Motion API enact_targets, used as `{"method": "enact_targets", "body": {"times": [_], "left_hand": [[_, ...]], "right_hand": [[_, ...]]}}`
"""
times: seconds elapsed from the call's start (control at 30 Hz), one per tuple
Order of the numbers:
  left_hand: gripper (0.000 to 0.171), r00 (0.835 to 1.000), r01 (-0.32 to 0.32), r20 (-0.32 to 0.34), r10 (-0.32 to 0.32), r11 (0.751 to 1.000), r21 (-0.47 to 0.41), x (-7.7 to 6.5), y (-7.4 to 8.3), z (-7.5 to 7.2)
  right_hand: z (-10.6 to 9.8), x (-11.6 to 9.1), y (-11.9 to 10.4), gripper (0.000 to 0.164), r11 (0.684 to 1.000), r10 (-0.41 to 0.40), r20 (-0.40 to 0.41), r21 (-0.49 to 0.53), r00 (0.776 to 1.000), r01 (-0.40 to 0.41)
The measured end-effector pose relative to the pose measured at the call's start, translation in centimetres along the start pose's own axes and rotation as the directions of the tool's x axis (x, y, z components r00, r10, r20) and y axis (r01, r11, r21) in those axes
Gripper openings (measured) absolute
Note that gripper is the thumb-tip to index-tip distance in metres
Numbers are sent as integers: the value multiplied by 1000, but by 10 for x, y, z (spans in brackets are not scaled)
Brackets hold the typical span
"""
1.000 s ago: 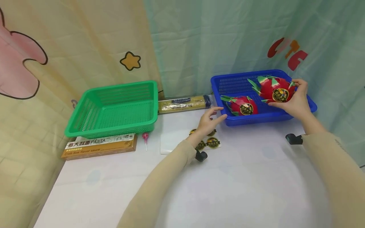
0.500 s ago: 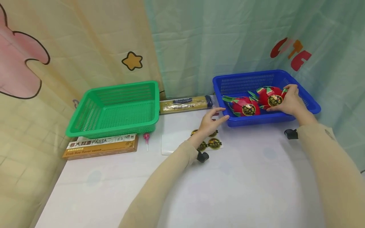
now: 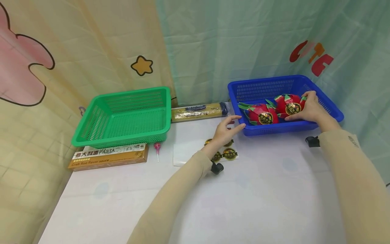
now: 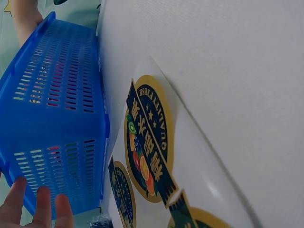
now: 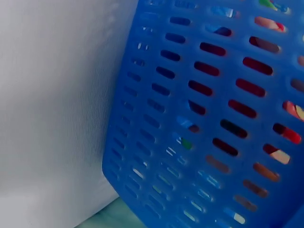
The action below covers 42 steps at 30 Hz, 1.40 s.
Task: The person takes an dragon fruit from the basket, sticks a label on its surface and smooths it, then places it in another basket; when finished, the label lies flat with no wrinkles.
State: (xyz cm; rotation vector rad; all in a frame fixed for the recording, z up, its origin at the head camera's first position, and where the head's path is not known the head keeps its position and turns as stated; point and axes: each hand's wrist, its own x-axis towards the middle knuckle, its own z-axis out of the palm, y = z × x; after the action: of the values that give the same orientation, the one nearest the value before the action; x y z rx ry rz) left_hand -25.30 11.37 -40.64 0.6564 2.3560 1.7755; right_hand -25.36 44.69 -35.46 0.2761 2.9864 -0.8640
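In the head view, a blue basket [image 3: 271,128] holds two red dragon fruits with green leaf tips, each bearing a round black-and-gold sticker. My right hand [image 3: 313,109] grips the right dragon fruit [image 3: 290,104], thumb at its front and fingers behind it. The left dragon fruit [image 3: 262,114] lies beside it, near the front left corner. At that corner my left hand [image 3: 224,131] is spread, fingers and thumb at the rim. The left wrist view shows its fingers [image 4: 42,205] extended against the basket wall. Only the slotted basket wall [image 5: 209,95] fills the right wrist view, red showing through.
A green basket [image 3: 122,139] stands at the left, above a pasta box [image 3: 109,157]. A pink lollipop-like item [image 3: 157,147] lies beside it. Between the baskets lies a long pack of pasta [image 3: 198,112]. A sticker sheet [image 3: 189,149] lies partly under the left forearm.
The right hand has lowered the dragon fruit from above into the blue basket, beside the other one. The left hand has stayed at the basket's corner.
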Motion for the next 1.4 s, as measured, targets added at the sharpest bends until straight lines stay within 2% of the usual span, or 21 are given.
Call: {"method": "enact_targets", "body": {"times": [0.2, 0.37, 0.53, 1.13, 1.4], "left_hand": [[39, 1000, 4, 1, -4, 1000, 3, 0, 0, 0], [40, 1000, 8, 6, -8, 1000, 4, 0, 0, 0], [40, 1000, -1, 4, 0, 1000, 4, 1, 0, 0], [40, 1000, -13, 3, 13, 1000, 8, 2, -4, -2], [43, 1000, 7, -5, -7, 999, 35, 4, -3, -6]], "right_hand": [[-3, 0, 5, 96, 997, -63, 59, 58, 996, 60], [-5, 1, 7, 90, 989, -90, 111, 127, 990, 76], [-5, 2, 6, 87, 992, -101, 132, 94, 986, 89], [9, 6, -1, 96, 999, -28, 50, -19, 998, 29], [12, 13, -11, 88, 999, -16, 46, -39, 999, 17]]}}
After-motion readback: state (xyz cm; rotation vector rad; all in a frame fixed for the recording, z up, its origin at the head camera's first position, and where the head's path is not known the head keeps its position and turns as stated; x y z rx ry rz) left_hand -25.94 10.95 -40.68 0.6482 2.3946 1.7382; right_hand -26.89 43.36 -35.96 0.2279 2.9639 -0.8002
